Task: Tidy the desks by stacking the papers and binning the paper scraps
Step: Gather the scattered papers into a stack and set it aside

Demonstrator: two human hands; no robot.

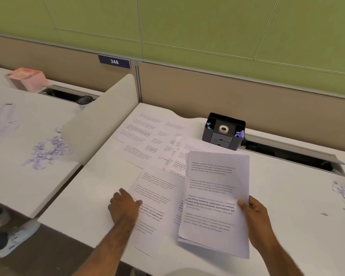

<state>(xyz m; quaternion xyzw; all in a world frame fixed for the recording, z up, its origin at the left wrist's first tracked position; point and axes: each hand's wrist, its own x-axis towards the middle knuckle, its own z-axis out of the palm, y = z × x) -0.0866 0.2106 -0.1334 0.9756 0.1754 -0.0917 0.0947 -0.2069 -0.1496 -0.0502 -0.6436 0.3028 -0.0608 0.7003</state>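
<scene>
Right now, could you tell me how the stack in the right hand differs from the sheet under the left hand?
The stack is several sheets thick; the single sheet looks like one page. The stack is lifted and tilted, gripped by the right hand; the single sheet lies flat on the desk with the left hand on its edge. Both carry printed paragraphs.
</scene>
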